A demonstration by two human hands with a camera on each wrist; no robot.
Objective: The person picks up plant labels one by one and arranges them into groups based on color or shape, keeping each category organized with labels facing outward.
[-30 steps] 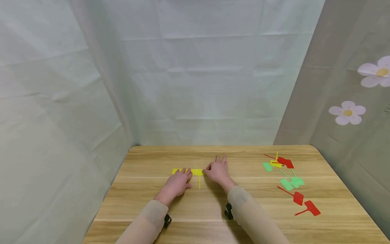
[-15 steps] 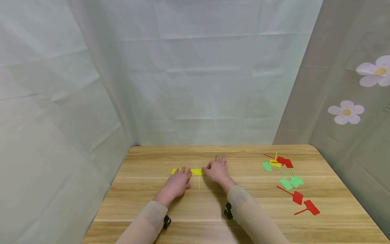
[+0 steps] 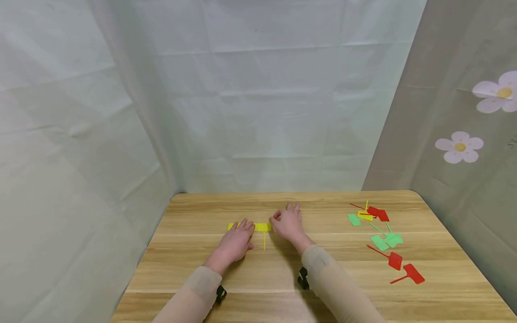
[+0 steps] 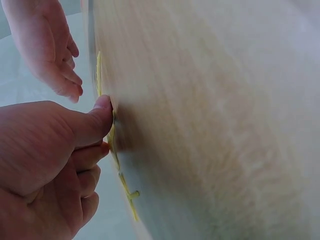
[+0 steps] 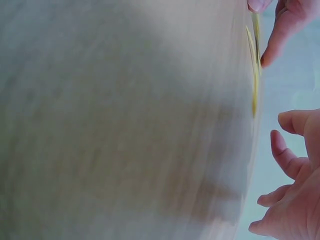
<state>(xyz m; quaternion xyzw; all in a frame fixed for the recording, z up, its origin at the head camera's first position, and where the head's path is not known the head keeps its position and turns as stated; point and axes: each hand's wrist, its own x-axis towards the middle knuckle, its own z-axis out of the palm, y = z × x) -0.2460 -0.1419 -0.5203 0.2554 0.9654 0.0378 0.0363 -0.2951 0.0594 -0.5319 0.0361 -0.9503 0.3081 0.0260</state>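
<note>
A row of flat yellow cable-tie tags (image 3: 263,227) lies on the wooden table, the right one with its thin stem toward me. My left hand (image 3: 236,242) rests across the row's left part, fingers laid forward over it and hiding some of it. In the left wrist view, its thumb (image 4: 103,112) touches the edge-on yellow strip (image 4: 116,155). Just off the row's right end is my right hand (image 3: 288,223), holding nothing. The right wrist view has this hand's spread fingers (image 5: 285,160) apart from the yellow strip (image 5: 254,90).
On the table's right side, several red tags (image 3: 395,261), several green tags (image 3: 379,242) and a yellow tag (image 3: 365,216) lie scattered, some overlapping. A pale cloth backdrop (image 3: 258,134) stands behind the table's far edge (image 3: 315,193).
My right hand has let go of the right end of the yellow row and moved slightly up and away. The left hand stays on the tags.
</note>
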